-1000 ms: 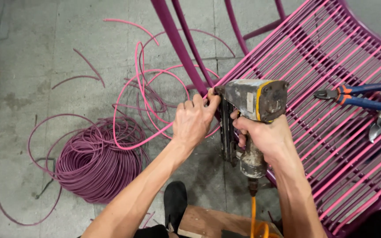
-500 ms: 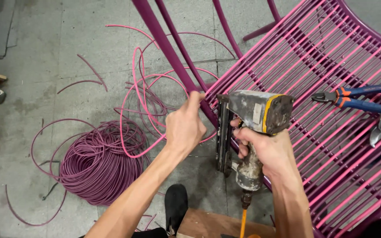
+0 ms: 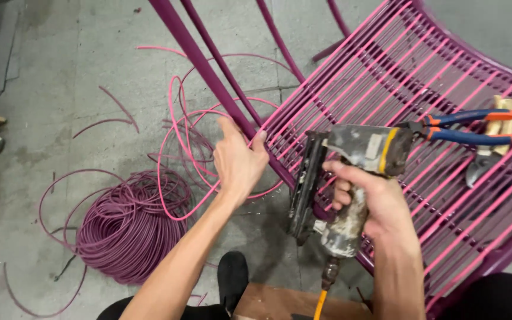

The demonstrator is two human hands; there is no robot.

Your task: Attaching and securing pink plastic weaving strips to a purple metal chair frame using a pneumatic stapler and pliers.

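**Staple gun held at the chair frame**

My right hand has its grip closed around the handle of the pneumatic staple gun. The gun body is grey and worn, with a yellow band near its rear end, and an orange hose leaves the base of the handle. The gun's black magazine sits just against the lower edge of the chair frame.

My left hand has no closed grip. Its fingers are spread, and the fingertips rest at the purple tube on the frame's left edge, where pink cord loops away from the frame. I cannot tell whether the fingers pinch the cord.

The frame is purple metal, strung with parallel pink cords. A pair of pliers with blue and orange handles lies on the strung surface, to the right of the gun. A coil of purple cord lies on the concrete floor, left of the frame and below my left forearm.
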